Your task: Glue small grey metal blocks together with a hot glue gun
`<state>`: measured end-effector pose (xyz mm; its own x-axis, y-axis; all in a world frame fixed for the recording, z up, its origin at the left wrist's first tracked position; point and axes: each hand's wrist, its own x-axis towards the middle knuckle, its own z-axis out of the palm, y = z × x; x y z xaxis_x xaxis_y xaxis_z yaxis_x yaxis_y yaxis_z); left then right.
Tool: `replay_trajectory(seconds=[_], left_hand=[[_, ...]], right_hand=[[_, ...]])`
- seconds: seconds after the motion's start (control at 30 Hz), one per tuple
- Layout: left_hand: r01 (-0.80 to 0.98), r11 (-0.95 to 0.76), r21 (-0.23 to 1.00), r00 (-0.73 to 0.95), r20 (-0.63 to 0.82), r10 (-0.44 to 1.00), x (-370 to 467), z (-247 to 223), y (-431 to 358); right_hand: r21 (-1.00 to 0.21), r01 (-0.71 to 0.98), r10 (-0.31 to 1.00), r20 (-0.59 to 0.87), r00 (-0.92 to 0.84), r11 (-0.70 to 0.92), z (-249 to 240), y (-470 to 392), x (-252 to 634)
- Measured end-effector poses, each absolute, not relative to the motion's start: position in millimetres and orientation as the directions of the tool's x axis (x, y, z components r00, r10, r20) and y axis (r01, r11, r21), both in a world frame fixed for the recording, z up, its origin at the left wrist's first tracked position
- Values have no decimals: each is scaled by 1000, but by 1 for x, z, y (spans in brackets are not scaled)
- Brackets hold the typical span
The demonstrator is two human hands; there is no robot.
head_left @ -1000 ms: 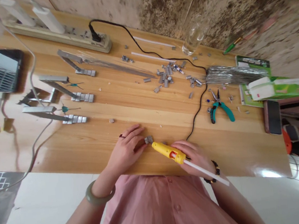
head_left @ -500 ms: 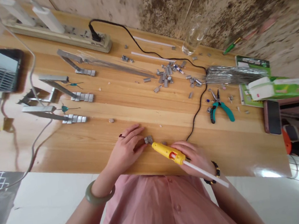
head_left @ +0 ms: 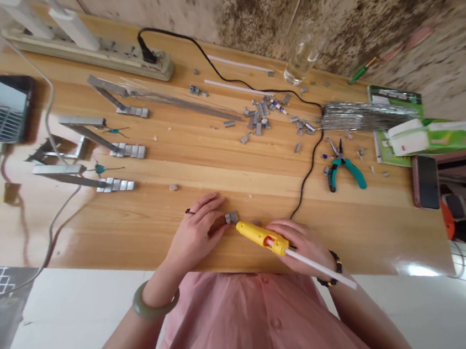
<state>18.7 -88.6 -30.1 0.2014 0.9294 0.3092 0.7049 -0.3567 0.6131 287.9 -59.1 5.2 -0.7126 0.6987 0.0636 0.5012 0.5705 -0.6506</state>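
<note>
A yellow glue gun (head_left: 260, 237) with a white glue stick (head_left: 321, 268) out of its back lies in my right hand (head_left: 305, 244), whose fingers wrap round its handle. Its nozzle points at a small grey block piece (head_left: 231, 217) on the wooden table. My left hand (head_left: 195, 231) rests on the table just left of that piece. The thumb and forefinger tips are at the piece's left side, pinching or steadying it; the exact contact is too small to tell. The other fingers lie bent beside it.
Grey angled pieces (head_left: 87, 135) stand at the left near a phone (head_left: 6, 109) and a power strip (head_left: 91, 53). Behind are loose grey bits (head_left: 258, 117), a wire bundle (head_left: 368, 114) and a glass (head_left: 300, 62). Teal pliers (head_left: 345, 171) lie at the right; a black cord (head_left: 310, 172) crosses the table.
</note>
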Motion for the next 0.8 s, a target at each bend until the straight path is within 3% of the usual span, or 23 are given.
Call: replay_trajectory(seconds=[0.8], left_hand=[[717, -374, 589, 223, 314, 923, 17, -31, -89]], right_hand=[[-660, 497, 701, 64, -710, 564, 6, -58, 291]])
